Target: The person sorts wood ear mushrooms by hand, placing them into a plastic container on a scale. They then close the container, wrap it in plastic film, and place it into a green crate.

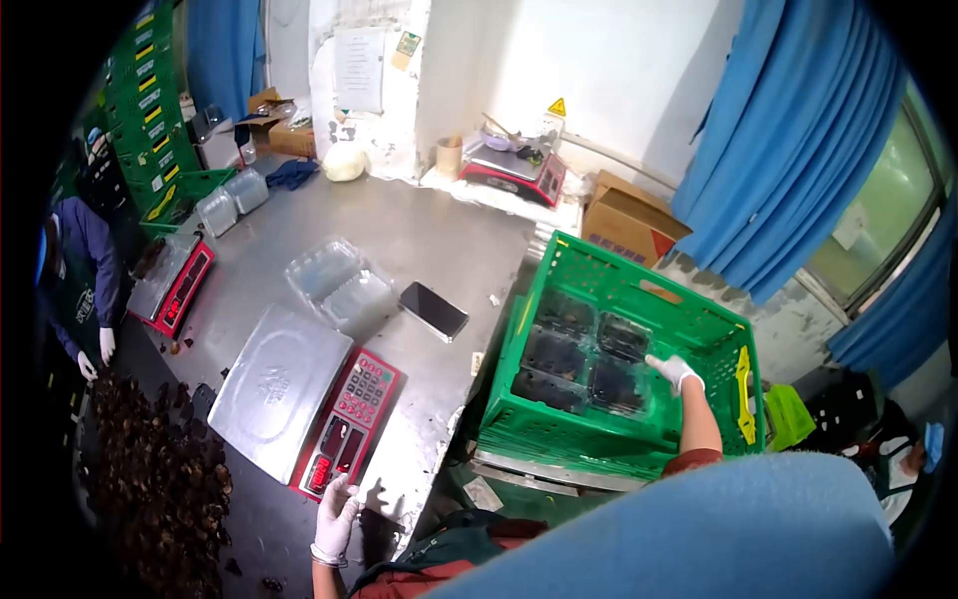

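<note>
My right hand (677, 372), in a white glove, reaches into a green plastic crate (639, 262). Its fingers are stretched out, at the right edge of a clear plastic box (617, 385) with dark contents. Several such boxes lie side by side on the crate's floor, another box (625, 337) just behind. My left hand (337, 517), gloved too, is held with fingers loosely apart and nothing in it. It is nearest to the lit red display of a scale (349, 414), whose metal pan (274, 384) carries nothing.
Behind the scale lie an open clear container (341, 285) and a phone (433, 310). A heap of dark pieces (160, 489) covers the table's left part, where a gloved co-worker (88, 270) stands by another scale (175, 285). A cardboard box (629, 220) stands behind the crate.
</note>
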Demonstrator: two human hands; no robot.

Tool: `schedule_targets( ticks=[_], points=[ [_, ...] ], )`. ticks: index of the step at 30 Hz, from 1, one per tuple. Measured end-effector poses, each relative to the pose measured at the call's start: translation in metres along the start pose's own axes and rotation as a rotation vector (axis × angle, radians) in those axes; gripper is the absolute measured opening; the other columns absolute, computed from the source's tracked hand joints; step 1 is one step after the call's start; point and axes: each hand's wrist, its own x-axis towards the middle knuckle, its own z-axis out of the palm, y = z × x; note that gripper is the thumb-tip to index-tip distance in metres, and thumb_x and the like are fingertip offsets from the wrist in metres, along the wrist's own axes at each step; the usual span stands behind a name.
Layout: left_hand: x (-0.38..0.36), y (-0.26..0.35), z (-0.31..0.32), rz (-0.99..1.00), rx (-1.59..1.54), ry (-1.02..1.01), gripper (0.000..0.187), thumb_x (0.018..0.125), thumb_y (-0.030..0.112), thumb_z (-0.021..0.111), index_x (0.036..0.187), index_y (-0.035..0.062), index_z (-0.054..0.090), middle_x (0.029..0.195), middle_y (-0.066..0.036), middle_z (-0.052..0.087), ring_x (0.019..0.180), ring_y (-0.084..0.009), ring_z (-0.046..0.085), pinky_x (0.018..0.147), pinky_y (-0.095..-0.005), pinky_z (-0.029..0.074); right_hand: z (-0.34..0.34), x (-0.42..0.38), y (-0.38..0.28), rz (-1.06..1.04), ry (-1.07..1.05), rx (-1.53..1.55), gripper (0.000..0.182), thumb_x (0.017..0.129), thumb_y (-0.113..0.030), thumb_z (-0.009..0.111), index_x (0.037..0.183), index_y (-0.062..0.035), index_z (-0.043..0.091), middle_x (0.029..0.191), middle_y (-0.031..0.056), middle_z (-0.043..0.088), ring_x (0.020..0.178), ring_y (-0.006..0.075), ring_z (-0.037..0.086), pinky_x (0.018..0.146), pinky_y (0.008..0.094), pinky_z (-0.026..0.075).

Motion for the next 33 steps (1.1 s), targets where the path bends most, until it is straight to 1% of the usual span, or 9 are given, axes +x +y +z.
schedule_targets(
  ticks=[1,3,9,12,17,22,26,28,33],
  points=[
    [-0.002,0.001,-0.001,-0.005,0.02,0.013,0.048,0.092,0.001,0.055,0.138,-0.0009,0.038,0.108,-0.005,0.055,0.086,-0.011,0.055,0.079,-0.0239,0.048,0.01,0.028,-0.004,-0.242,0.266,-0.111,0.091,0.081,-0.059,0.06,0.141,0.0048,0.033,0.133,0.0304,0.049,0.119,0.0386,0.054,0.098,0.0414,0.044],
    [-0.006,-0.003,-0.003,-0.003,0.044,0.04,0.048,0.092,0.0,0.056,0.137,0.0001,0.04,0.108,-0.005,0.055,0.087,-0.0107,0.055,0.079,-0.024,0.048,0.005,0.009,-0.07,-0.508,0.285,-0.065,0.082,0.08,-0.053,0.062,0.135,0.0047,0.043,0.131,0.0301,0.051,0.123,0.0398,0.05,0.102,0.0408,0.04],
    [-0.027,0.014,-0.001,0.074,0.373,0.157,0.044,0.09,0.007,0.061,0.131,-0.0004,0.048,0.109,-0.005,0.059,0.097,-0.0125,0.057,0.087,-0.0265,0.047,0.063,-0.111,-0.282,-1.387,0.073,-0.134,0.044,0.089,-0.035,0.059,0.119,-0.0036,0.059,0.114,0.0183,0.063,0.108,0.0314,0.059,0.094,0.0392,0.046],
    [-0.045,0.015,-0.003,0.026,0.237,0.272,0.043,0.09,0.008,0.061,0.13,-0.0004,0.049,0.106,-0.006,0.06,0.097,-0.0132,0.058,0.086,-0.0276,0.048,0.134,-0.149,-0.358,-1.779,-0.004,-0.307,0.04,0.088,-0.033,0.056,0.117,-0.0053,0.06,0.112,0.017,0.062,0.105,0.0333,0.058,0.093,0.0415,0.045],
    [-0.093,-0.012,-0.024,0.047,0.213,0.574,0.038,0.09,0.008,0.062,0.125,-0.0007,0.053,0.106,-0.005,0.06,0.096,-0.0122,0.057,0.087,-0.0266,0.047,0.246,-0.155,-0.448,-1.745,0.145,-0.759,0.034,0.085,-0.026,0.056,0.11,-0.0032,0.061,0.112,0.0197,0.062,0.107,0.0334,0.058,0.091,0.0429,0.047],
    [-0.16,-0.021,-0.036,0.051,0.187,0.85,0.035,0.09,0.005,0.06,0.124,-0.0006,0.054,0.103,-0.004,0.06,0.094,-0.012,0.057,0.088,-0.0257,0.046,0.315,-0.115,-0.469,-1.727,0.066,-0.78,0.021,0.08,-0.017,0.059,0.095,-0.0053,0.067,0.097,0.0207,0.067,0.092,0.0348,0.065,0.082,0.0439,0.051],
    [-0.207,-0.066,-0.05,0.02,0.035,1.048,0.031,0.093,0.006,0.059,0.123,-0.0005,0.055,0.102,-0.003,0.061,0.081,-0.0085,0.057,0.072,-0.0227,0.048,0.296,-0.122,-0.481,-1.835,0.221,-0.717,0.014,0.072,-0.016,0.065,0.08,-0.006,0.07,0.087,0.0199,0.068,0.09,0.0325,0.066,0.077,0.0426,0.052],
    [-0.221,-0.038,-0.037,-0.219,0.049,1.038,0.036,0.094,0.017,0.061,0.126,0.0013,0.053,0.114,-0.009,0.06,0.095,-0.0171,0.058,0.086,-0.0303,0.047,0.273,-0.141,-0.482,-1.74,0.147,-0.712,0.014,0.07,-0.018,0.067,0.079,-0.0071,0.07,0.086,0.0172,0.068,0.088,0.0321,0.066,0.076,0.0414,0.052],
    [-0.227,-0.058,-0.044,-0.144,0.011,1.003,0.042,0.093,0.02,0.062,0.13,0.0046,0.052,0.114,-0.009,0.06,0.096,-0.017,0.057,0.087,-0.0294,0.048,0.234,-0.165,-0.513,-1.443,-0.202,-0.738,0.023,0.071,-0.023,0.069,0.09,-0.0104,0.069,0.091,0.0097,0.069,0.086,0.0294,0.065,0.077,0.0386,0.051]
  ],
)
